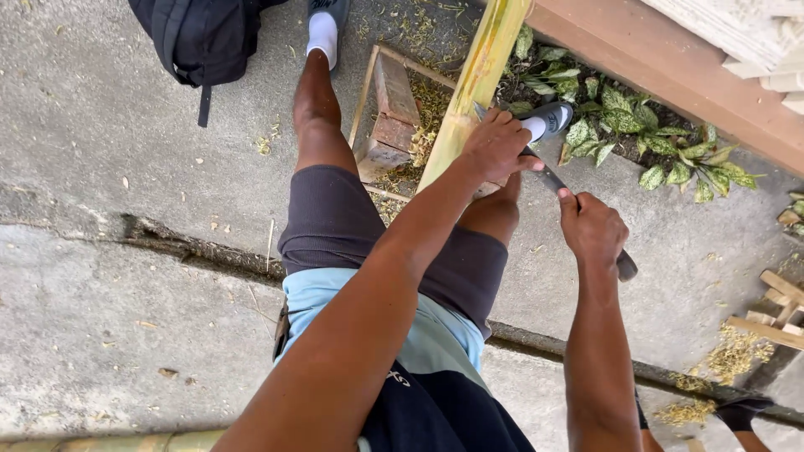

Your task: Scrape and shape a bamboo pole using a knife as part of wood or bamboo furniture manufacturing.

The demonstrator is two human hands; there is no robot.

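Observation:
A yellow-green bamboo pole (480, 71) slants from the top middle down towards my legs. My left hand (496, 144) is wrapped around its lower part. My right hand (593, 226) grips the dark handle of a long knife (553, 180), whose blade lies against the pole just beside my left hand. My right leg is stretched forward on the left of the pole. My other foot, in a grey shoe (553, 117), rests beside the pole's right side.
Red bricks (390, 109) and thin bamboo strips lie by the pole, with shavings scattered about. A black backpack (197, 33) sits at top left. Spotted green leaves (636, 121) grow along a reddish kerb. Wood offcuts (775, 314) lie at right. Concrete ground has a long crack (193, 247).

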